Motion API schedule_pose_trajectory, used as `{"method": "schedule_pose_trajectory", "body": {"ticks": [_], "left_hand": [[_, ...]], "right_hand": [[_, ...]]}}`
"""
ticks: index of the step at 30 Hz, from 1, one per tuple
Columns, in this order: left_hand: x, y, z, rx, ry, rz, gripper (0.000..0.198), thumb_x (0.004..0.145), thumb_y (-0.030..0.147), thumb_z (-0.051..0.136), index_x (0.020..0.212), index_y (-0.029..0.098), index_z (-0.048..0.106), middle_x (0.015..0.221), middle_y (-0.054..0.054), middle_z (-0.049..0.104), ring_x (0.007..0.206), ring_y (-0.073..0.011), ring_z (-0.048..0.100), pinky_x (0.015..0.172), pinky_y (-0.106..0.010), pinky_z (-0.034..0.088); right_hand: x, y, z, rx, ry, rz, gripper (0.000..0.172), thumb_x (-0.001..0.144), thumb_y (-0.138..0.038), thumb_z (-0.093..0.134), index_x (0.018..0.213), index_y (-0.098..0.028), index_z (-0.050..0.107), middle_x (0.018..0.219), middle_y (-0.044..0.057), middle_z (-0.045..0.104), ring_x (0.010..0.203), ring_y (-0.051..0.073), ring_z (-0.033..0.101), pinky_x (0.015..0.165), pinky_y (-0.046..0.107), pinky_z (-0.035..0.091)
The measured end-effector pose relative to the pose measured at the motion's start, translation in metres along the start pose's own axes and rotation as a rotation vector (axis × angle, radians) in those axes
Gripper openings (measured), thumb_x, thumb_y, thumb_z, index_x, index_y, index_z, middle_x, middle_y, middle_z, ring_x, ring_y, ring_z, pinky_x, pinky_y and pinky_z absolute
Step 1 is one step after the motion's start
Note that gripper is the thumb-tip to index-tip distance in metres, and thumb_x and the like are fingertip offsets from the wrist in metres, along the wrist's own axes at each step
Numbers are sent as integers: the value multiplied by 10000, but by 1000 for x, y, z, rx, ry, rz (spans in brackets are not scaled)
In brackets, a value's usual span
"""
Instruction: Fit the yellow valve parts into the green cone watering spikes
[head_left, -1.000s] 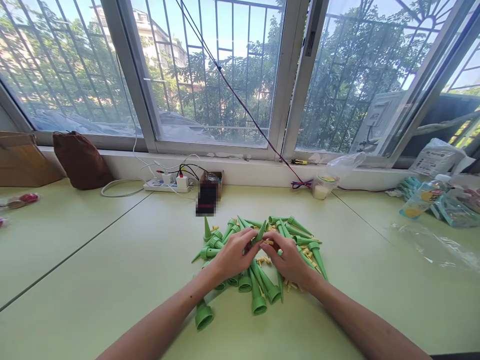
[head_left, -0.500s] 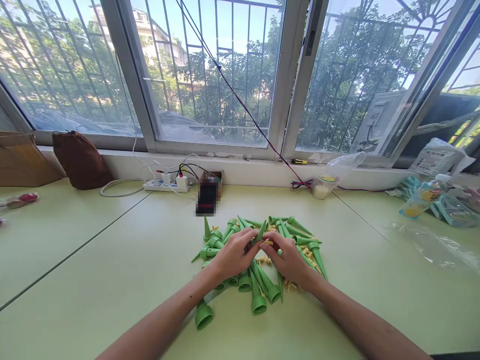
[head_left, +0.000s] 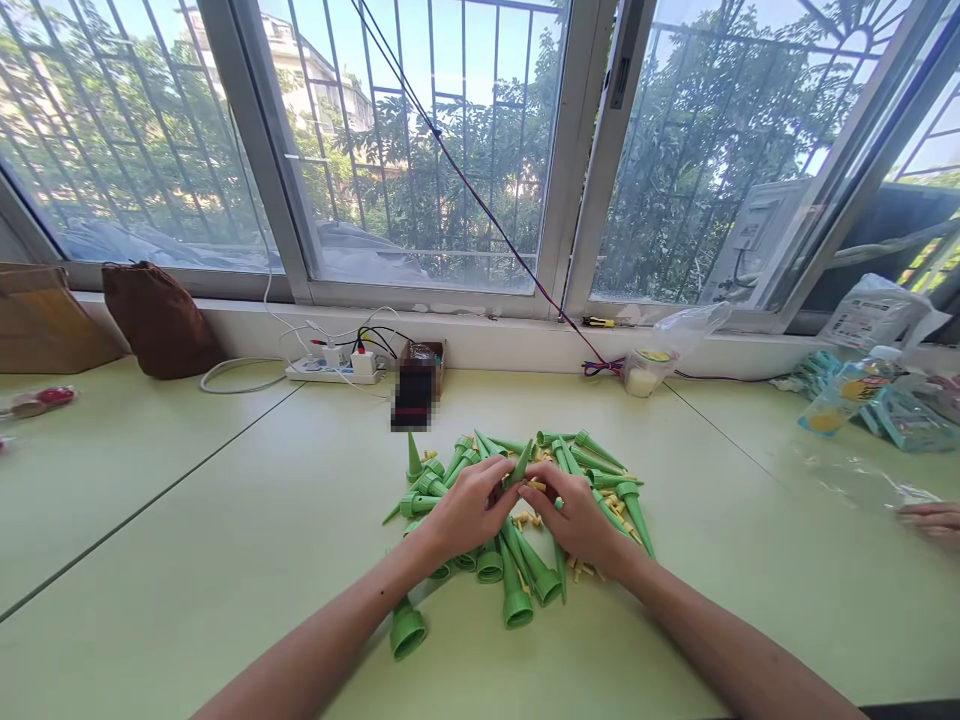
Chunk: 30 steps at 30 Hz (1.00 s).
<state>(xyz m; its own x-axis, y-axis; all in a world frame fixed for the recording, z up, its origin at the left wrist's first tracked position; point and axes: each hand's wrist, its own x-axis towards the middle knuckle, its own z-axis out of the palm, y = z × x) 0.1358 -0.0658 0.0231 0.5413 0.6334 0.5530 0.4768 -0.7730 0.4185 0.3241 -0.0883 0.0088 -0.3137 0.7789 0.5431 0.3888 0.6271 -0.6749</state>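
A heap of green plastic cone spikes (head_left: 517,590) lies on the pale green table (head_left: 225,560), mixed with small yellow pieces (head_left: 529,520). My left hand (head_left: 466,512) is closed on one green cone spike (head_left: 519,467) whose tip points up and right. My right hand (head_left: 579,518) is closed just beside it, fingertips pinched on a small yellow piece (head_left: 535,485) at the spike. Both hands meet over the middle of the heap.
A power strip with cables (head_left: 330,368) and a small box (head_left: 417,385) sit by the window sill. A brown pouch (head_left: 157,320) and cardboard box (head_left: 45,320) are at the left. Plastic bags and packets (head_left: 877,400) lie right, where another person's hand (head_left: 934,520) enters.
My hands have stayed almost still over the heap. Another person's hand has come into view at the right edge.
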Motion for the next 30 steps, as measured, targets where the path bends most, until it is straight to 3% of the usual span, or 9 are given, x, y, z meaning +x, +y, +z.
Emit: {"method": "schedule_pose_trajectory", "body": {"ticks": [30], "left_hand": [[0, 3, -1, -3, -11, -8, 137, 959, 222, 476, 834, 186, 519, 762, -11, 544, 684, -148, 479, 626, -259, 378]], "right_hand": [[0, 1, 0, -28, -33, 23, 122, 985, -310, 517, 954, -213, 584, 686, -30, 543, 577, 126, 442, 580, 240, 386]]}}
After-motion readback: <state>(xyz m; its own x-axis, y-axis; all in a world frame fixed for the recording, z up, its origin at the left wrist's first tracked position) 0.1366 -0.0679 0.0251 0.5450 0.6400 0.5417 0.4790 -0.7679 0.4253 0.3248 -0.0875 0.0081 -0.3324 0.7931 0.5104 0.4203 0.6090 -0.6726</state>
